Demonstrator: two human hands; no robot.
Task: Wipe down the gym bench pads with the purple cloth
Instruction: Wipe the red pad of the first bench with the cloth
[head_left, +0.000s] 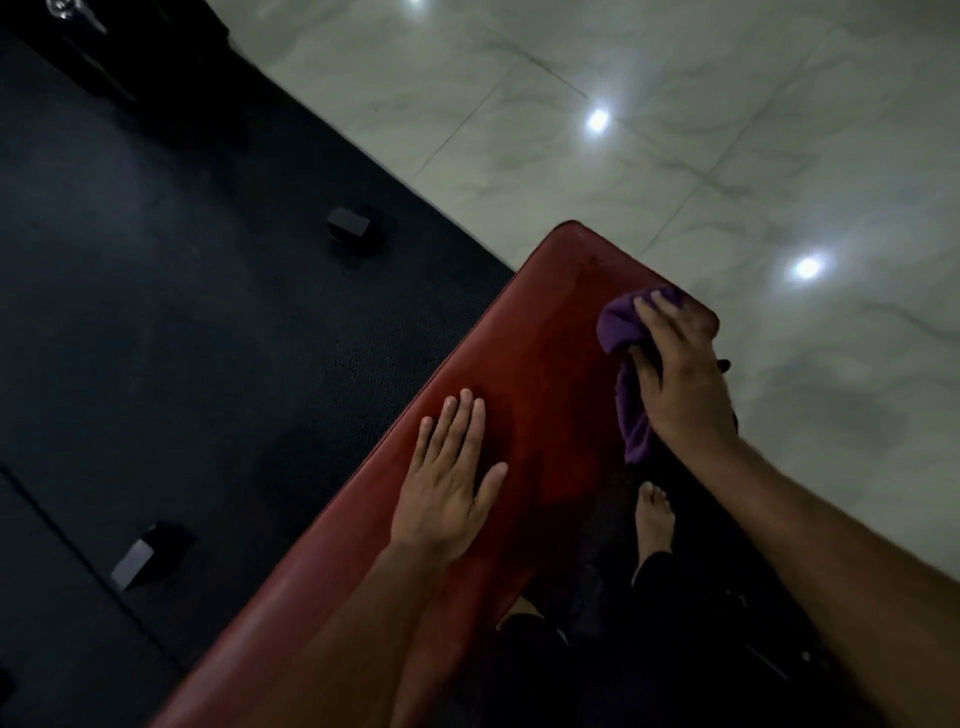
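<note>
The purple cloth (621, 332) lay bunched at the far right corner of the red bench pad (545, 364), gripped by the right hand (680, 374). The left hand (449, 483) rested flat, fingers extended, holding nothing. Risk: the loose tail hanging over the right edge could drag the cloth off the surface.

Bare forearms, no sleeves, bare foot (655, 519), black trouser leg (670, 577)

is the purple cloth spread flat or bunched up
Bunched up: the purple cloth sits crumpled under the right hand on the red pad.
</note>
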